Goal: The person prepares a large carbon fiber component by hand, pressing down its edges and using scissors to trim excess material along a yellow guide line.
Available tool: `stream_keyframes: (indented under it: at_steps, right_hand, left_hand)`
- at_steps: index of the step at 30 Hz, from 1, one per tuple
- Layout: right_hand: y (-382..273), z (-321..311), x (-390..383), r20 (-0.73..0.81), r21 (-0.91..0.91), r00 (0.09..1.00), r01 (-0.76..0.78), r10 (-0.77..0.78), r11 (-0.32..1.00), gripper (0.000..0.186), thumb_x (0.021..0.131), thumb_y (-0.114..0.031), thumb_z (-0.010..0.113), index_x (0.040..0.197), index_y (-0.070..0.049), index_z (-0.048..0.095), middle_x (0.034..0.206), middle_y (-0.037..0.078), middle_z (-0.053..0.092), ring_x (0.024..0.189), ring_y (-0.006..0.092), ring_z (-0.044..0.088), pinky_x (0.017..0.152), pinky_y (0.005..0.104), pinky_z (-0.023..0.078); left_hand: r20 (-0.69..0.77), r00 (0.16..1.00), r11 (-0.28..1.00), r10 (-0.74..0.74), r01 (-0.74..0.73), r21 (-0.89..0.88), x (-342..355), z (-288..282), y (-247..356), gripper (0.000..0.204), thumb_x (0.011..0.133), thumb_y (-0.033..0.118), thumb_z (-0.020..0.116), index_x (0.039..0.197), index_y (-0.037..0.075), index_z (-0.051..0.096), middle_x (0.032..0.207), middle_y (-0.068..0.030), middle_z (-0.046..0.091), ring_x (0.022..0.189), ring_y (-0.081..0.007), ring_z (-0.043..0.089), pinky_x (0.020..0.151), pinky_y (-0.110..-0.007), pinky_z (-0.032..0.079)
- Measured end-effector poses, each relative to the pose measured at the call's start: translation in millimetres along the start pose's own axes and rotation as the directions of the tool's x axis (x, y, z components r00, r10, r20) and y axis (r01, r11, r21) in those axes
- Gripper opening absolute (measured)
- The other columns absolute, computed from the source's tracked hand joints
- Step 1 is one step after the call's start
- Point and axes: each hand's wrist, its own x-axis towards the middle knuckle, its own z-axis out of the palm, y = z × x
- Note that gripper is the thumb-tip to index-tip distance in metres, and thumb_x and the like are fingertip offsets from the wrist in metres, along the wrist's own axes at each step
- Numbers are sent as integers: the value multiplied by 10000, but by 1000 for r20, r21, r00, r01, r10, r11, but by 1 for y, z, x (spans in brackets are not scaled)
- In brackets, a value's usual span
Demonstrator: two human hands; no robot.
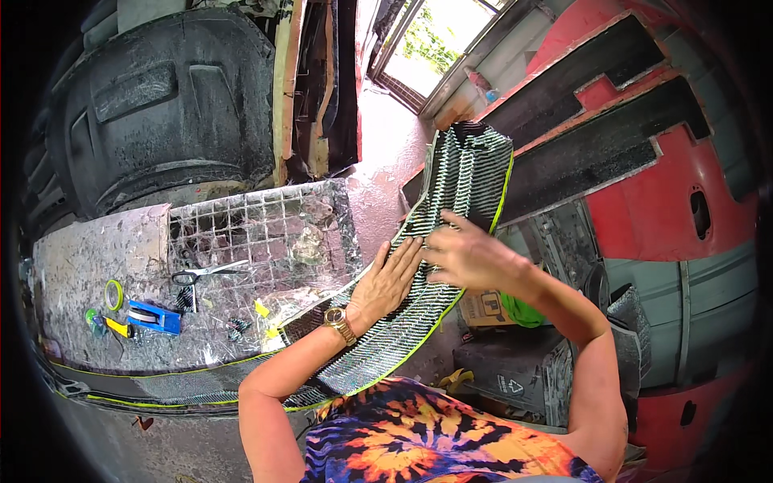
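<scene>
A long curved strip of black and silver woven carbon-fibre cloth [386,346] runs in front of me and bends up to the far right, with a thin yellow-green edging along its outer side. My left hand [386,282] lies flat on the cloth near the bend, fingers stretched, a gold watch on its wrist. Just to its right, my right hand [471,256] is over the cloth with fingers spread and slightly blurred. Whether its fingertips press on the weave is hard to see. Neither hand grips anything.
On the stained worktable [88,249] lie scissors [211,272], a blue tape dispenser [154,317], a yellow-green tape roll [114,295] and scraps. A dark hood-shaped panel [161,105] stands behind. Red and black panels [676,185] lean at right, above a cardboard box [483,310].
</scene>
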Motion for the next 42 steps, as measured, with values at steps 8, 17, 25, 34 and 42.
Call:
stream_keyframes:
  at_steps: [8, 17, 25, 34, 42]
  right_hand:
    - [-19, 28, -17, 80, -207, 994, -63, 81, 976, 629, 937, -583, 538, 1043, 8, 723, 1087, 154, 677, 1188, 299, 571, 1209, 549, 209]
    - [5, 28, -5, 92, -308, 981, -135, 170, 942, 643, 933, -593, 533, 1097, -4, 731, 1113, 145, 662, 1236, 328, 545, 1215, 564, 192]
    - [5, 28, -7, 81, -289, 984, -132, 161, 948, 628, 922, -584, 561, 1084, -3, 736, 1103, 143, 661, 1233, 336, 548, 1203, 598, 192]
    - [9, 27, -5, 52, -185, 989, -124, 136, 975, 341, 917, -326, 609, 964, -11, 729, 1031, 122, 661, 1195, 318, 557, 1180, 609, 252]
    - [-13, 25, -10, 33, -187, 998, -46, 53, 981, 279, 848, -216, 615, 1006, -11, 716, 1066, 133, 645, 1177, 289, 564, 1176, 586, 278]
  left_hand:
    - [-34, 999, 999, -36, 35, -33, 5, -4, 0, 583, 996, 290, 463, 1505, 11, 409, 1625, -124, 323, 1515, -261, 271, 1228, -500, 173]
    - [-24, 998, 997, -53, 52, -52, 6, -1, -3, 574, 1007, 308, 459, 1503, 22, 412, 1629, -126, 314, 1512, -256, 272, 1227, -493, 181]
    - [-44, 995, 991, -89, 84, -108, 8, 0, -4, 575, 1013, 319, 473, 1518, 55, 395, 1631, -126, 304, 1508, -262, 284, 1219, -501, 181]
    - [-52, 991, 976, -119, 108, -189, 8, -3, -11, 552, 977, 273, 528, 1494, 105, 431, 1651, -143, 249, 1522, -281, 246, 1212, -529, 199]
    - [-85, 989, 974, -124, 105, -200, 9, -7, -11, 507, 998, 296, 510, 1466, 107, 465, 1641, -131, 273, 1516, -278, 256, 1219, -513, 212]
